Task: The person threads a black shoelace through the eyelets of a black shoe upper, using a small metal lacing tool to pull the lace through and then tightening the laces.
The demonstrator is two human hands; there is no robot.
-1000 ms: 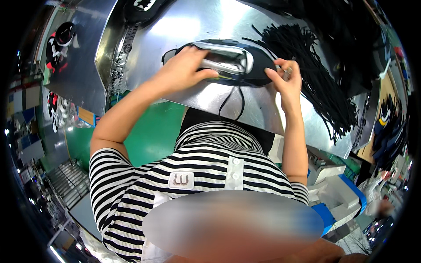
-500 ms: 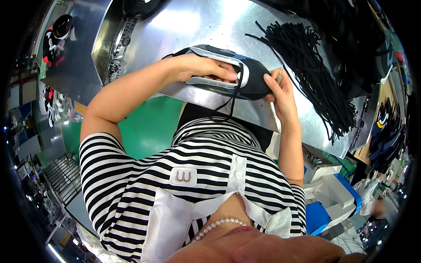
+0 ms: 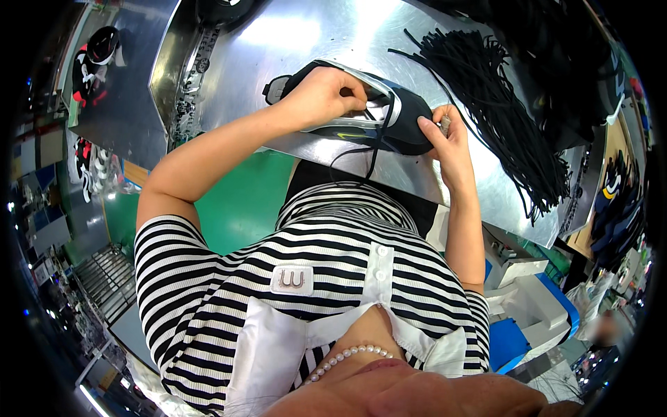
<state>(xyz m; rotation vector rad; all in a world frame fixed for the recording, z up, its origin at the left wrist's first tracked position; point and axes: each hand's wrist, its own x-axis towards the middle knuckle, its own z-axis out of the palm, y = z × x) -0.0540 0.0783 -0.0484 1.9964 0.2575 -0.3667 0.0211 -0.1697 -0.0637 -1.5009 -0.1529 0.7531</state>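
Note:
A black shoe (image 3: 410, 115) with grey trim lies on the metal table, its toe to the right. A black shoelace (image 3: 379, 135) crosses its throat and hangs in a loop over the near table edge. Above the throat, my left hand (image 3: 326, 97) is closed in a pinch, apparently on a strand of that lace; its fingertips partly hide it. My right hand (image 3: 446, 139) grips the toe, thumb on top. A small tool-like piece (image 3: 445, 124) sits among its curled fingers; its kind is not clear.
A thick bundle of black laces (image 3: 486, 104) lies to the right of the shoe. Dark material (image 3: 556, 76) is heaped at the far right. The metal table (image 3: 278, 42) ends close in front of my body. Another metal surface (image 3: 125, 76) holds shoe parts at left.
My left hand has lifted out of the shoe's throat and moved slightly up and left, now pinching. The shoe has tipped so more of its near side shows. My right hand stays at the toe.

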